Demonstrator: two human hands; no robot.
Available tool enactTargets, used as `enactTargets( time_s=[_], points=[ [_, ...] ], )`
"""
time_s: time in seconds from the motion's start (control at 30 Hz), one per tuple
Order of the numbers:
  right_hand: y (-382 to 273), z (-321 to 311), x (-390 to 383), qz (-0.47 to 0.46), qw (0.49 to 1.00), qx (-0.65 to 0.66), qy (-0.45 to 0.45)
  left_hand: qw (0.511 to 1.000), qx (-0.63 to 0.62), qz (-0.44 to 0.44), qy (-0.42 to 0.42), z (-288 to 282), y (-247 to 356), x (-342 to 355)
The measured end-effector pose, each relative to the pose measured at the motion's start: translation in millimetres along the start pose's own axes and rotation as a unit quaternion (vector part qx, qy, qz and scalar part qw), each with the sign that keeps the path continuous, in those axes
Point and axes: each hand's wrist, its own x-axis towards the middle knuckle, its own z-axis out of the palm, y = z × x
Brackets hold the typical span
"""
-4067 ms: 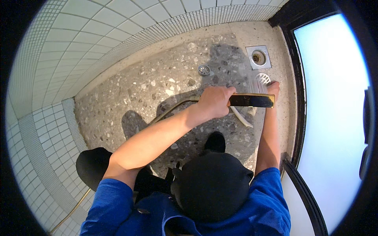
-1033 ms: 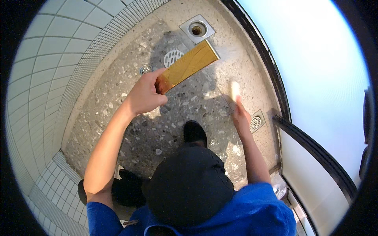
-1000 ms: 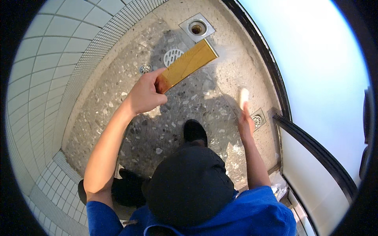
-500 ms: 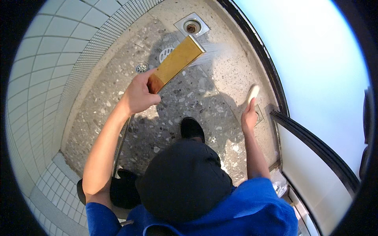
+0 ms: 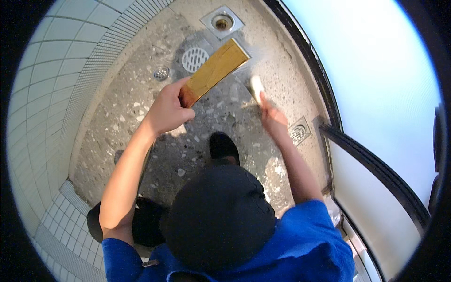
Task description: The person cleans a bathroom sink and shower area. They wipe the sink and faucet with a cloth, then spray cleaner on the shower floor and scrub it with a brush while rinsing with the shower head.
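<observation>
My left hand [image 5: 165,112] is closed around the lower end of a flat, gold-coloured hand shower head [image 5: 215,71]. The shower head slants up and to the right, and a fine spray shows by its far end. A thin hose runs down beside my left forearm. Over to the right, my right hand [image 5: 274,120] grips a slim white tool with a rounded end [image 5: 256,87]. Motion blurs this tool, and its underside is hidden. It is held low over the speckled stone floor [image 5: 197,155], just right of the shower head; I cannot tell whether it touches the floor.
A square metal drain [image 5: 221,22] lies at the far end, near a round slotted grate [image 5: 194,59] and a small round drain [image 5: 161,73]. Another drain [image 5: 298,132] is at the right. A tiled wall [image 5: 56,70] borders the left; a black-framed pane [image 5: 371,80] borders the right.
My right hand has swung left and farther away with the white tool, closer to the shower head. My left hand stays nearly in place. The view has shifted slightly, uncovering the slotted grate.
</observation>
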Motion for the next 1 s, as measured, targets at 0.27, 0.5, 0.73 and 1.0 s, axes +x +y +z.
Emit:
enactTargets(
  time_s=[0.27,0.5,0.73,1.0],
  points=[
    [112,58,-53,0.342,0.886,0.206,0.237,0.992,0.097,0.015,0.074,-13,0,-6],
    [-77,11,76,0.182,0.924,0.299,0.154,0.987,0.119,0.009,0.107,0,8,14],
    [-7,30,76,0.003,0.919,0.175,0.355,0.991,0.053,-0.010,0.120,-29,12,5],
    [-58,41,105,0.149,0.903,0.345,0.209,0.985,0.093,-0.024,0.140,-27,-5,11]
  ],
)
